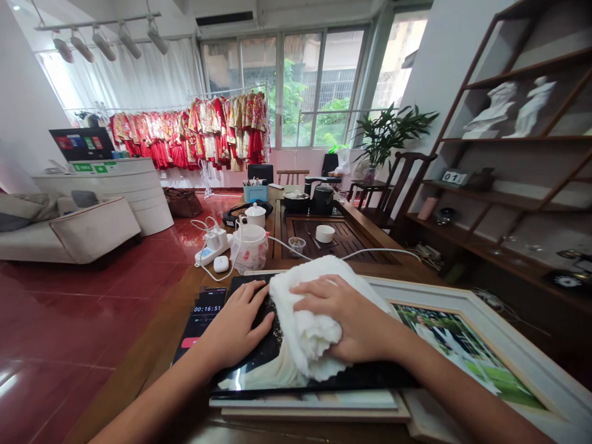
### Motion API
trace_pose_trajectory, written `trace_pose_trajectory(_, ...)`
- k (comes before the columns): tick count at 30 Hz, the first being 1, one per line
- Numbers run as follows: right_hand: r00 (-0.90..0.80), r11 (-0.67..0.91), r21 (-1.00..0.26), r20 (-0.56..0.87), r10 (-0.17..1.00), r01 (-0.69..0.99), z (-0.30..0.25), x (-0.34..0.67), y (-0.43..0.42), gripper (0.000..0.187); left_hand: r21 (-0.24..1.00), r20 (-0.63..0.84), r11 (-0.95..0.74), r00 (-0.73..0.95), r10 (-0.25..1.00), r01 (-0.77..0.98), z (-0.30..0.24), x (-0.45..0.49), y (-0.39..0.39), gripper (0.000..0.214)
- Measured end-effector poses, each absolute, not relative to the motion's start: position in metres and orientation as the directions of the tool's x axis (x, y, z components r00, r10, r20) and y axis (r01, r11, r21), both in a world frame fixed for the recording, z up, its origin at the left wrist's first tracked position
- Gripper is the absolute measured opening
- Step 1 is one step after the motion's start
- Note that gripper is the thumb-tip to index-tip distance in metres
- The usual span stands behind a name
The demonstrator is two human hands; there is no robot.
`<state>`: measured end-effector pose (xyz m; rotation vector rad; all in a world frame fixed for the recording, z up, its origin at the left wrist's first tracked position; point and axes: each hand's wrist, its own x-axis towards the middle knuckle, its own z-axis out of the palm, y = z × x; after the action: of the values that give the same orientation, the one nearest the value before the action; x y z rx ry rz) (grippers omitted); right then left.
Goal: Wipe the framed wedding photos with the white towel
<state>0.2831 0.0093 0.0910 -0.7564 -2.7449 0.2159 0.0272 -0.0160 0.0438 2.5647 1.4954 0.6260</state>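
My left hand (pixel 237 325) lies flat, fingers spread, on the left part of a glossy dark photo panel (pixel 370 377). A pale dress shows in the picture near its lower edge. Over on the panel's right half, my right hand (pixel 354 317) is wrapped around a bunched white towel (pixel 287 308) and presses it down on the surface. The towel hides much of the picture. More frames (pixel 319 414) are stacked under the panel. To the right, partly beneath my right forearm, lies a white-framed photo (pixel 462 345) of people on grass.
A phone (pixel 208 308) with a running timer lies left of the panel. Behind it are a power strip (pixel 213 246), a plastic-wrapped container (pixel 250 246) and a lidded white cup (pixel 255 214). A white cable (pixel 370 250) crosses the table before the tea tray (pixel 300 229).
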Motion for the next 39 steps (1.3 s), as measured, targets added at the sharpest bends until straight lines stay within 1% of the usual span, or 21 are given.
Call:
trace_pose_trajectory(5,-0.841,0.866,-0.231,0.225,0.492,0.445,0.092,0.275,0.001,0.053,0.299,0.31,-0.531,0.445,0.84,0.793,0.048,0.03,-0.013,0.042)
trace_pose_trajectory(10,-0.85,0.864,-0.225,0.19,0.492,0.45,0.092,0.279,0.007,0.054,0.292,0.316,-0.532,0.445,0.838,0.795,0.046,0.029,-0.014,0.043)
trace_pose_trajectory(18,-0.758,0.797,-0.132,0.251,0.602,0.59,0.086,0.298,0.031,0.05,0.284,0.291,-0.499,0.422,0.859,0.819,0.042,0.022,-0.024,0.049)
trace_pose_trajectory(24,-0.726,0.773,-0.089,0.288,0.624,0.628,0.082,0.308,0.042,0.053,0.29,0.289,-0.5,0.423,0.859,0.816,0.044,0.02,-0.027,0.05)
trace_pose_trajectory(29,-0.734,0.778,-0.087,0.283,0.618,0.622,0.082,0.305,0.038,0.051,0.311,0.298,-0.507,0.424,0.855,0.804,0.043,0.022,-0.025,0.05)
trace_pose_trajectory(34,-0.769,0.807,-0.123,0.253,0.588,0.577,0.086,0.295,0.027,0.049,0.321,0.306,-0.513,0.425,0.852,0.796,0.043,0.026,-0.023,0.049)
trace_pose_trajectory(39,-0.805,0.833,-0.162,0.212,0.553,0.529,0.09,0.287,0.013,0.053,0.347,0.317,-0.602,0.514,0.797,0.719,0.047,0.035,-0.018,0.04)
